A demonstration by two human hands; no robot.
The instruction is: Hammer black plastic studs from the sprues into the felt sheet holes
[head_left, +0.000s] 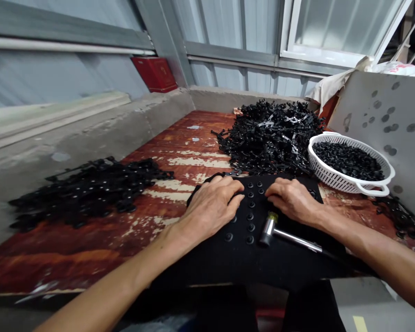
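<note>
I can't see what is under my fingertips, so there may be more little round black pieces (250, 216) there than I can count. I can see ten clearly: six in a wobbly line, two just right of its far end and two on its left. One more dark, blurry spot is by the back of my right hand (293, 200). The line runs between my hands, and its near end comes closer to me than they do. The two on the left are beside my left hand (216, 200).

Both hands have their fingers bent down over the black mat (207, 265), but I can't tell if they pinch anything. The mat lies at the near edge of the tabletop (100, 251), right of the middle.

One small hammer (269, 229) lies on the mat, just nearer to me than my right hand. The end of its handle gets lost in the dark.

There are three heaps of black parts, too tangled to count. The big heap (269, 138) is by the far edge, the flatter heap (90, 189) is toward the left edge, and the small heap (403, 216) is by the right edge, cut off. One white basket (346, 182) of black bits sits near the right edge.
</note>
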